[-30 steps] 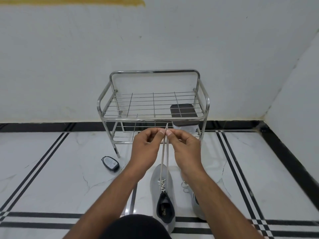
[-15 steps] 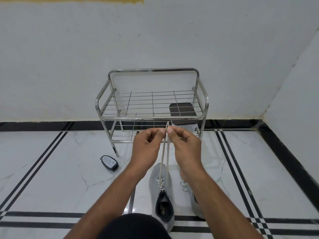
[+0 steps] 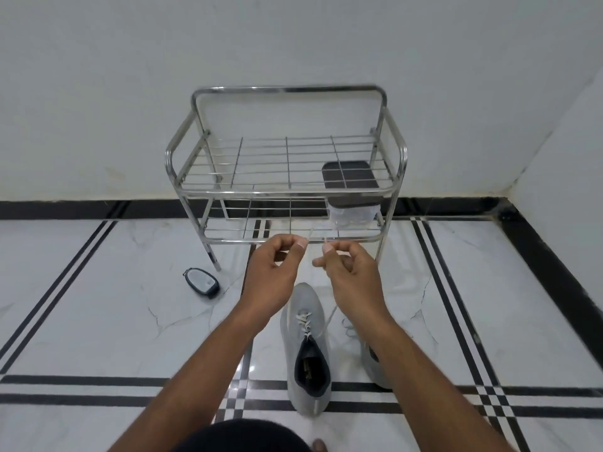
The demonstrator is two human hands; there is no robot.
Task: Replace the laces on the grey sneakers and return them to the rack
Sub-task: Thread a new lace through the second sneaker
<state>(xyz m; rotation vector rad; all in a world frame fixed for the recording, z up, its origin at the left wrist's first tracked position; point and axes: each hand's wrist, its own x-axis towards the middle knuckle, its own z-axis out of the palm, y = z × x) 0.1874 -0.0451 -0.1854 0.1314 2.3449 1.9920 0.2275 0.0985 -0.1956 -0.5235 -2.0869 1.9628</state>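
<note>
While both hands pinch lace ends above the shoe, risks are mostly about the lace slipping
left hand: thumb and forefinger closed on one lace end, other fingers curled, raised in front of the rack's lower shelf
right hand: pinched on the other lace end, just beside the left hand, a small gap between them
lace: pale, thin, crossed through the lower eyelets; the strands up to the hands are hard to trace, one faint line shows under the right hand
near sneaker: grey, on the floor between the forearms, toe pointing to the rack, upper eyelets look unthreaded
second sneaker: grey, just right of the first, mostly hidden under the right forearm, loose lace loops at its front
rack: metal, two wire shelves, against the wall, beyond the hands; top shelf bare
container: dark lid, clear body, right side of lower shelf
small dark device: on the floor left of the rack leg
step (judged): evening up the ends before threading on
risk: uneven pull leaves one end short
risk: tug too hard, light shoe lifts or tips
risk: end slips from the pinch, drops, needs re-finding
risk: skipping an eyelet, view of holes is small
</note>
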